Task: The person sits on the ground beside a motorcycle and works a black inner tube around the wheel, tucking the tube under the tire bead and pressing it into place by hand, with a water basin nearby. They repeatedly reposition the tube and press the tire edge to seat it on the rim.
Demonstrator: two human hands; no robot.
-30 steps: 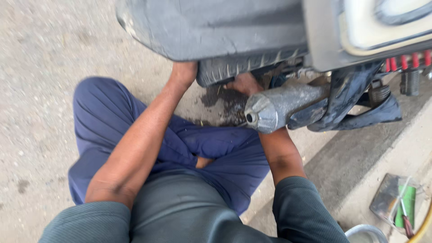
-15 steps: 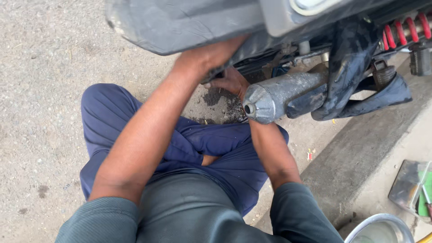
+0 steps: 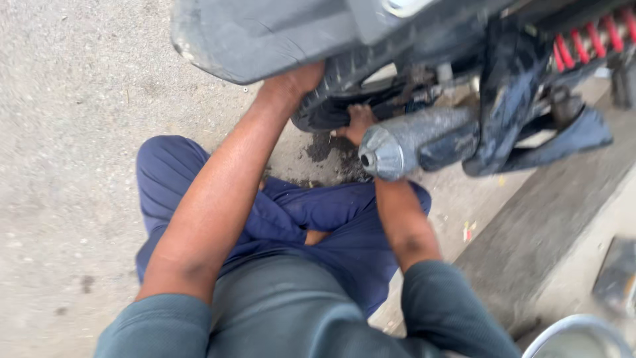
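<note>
While the view has swung left and down since the earlier pictures, the red spring (image 3: 586, 40) now sits at the top right corner and the tray of tools that lay at the lower right has slid almost out of sight. The left hand (image 3: 295, 79) has stayed at the top of the tyre (image 3: 331, 99), and the right hand (image 3: 361, 122) has stayed low behind the exhaust pipe (image 3: 414, 139).

One tyre shows, one exhaust pipe, one red spring, one grey mudguard (image 3: 265, 36) and two bare forearms. One pale round rim of a bowl (image 3: 576, 335) shows at the bottom right.

The left hand lies on the upper tread of the tyre, just under the mudguard; its fingers are hidden there, so how far it is open cannot be told. The right hand is partly curled against the lower side of the tyre, just left of the pipe's end cap; whether it grips anything cannot be told. The tyre stands upright over a dark stain (image 3: 331, 156) on the concrete ground (image 3: 73, 132), in front of the person's crossed blue trouser legs (image 3: 318, 219).
</note>
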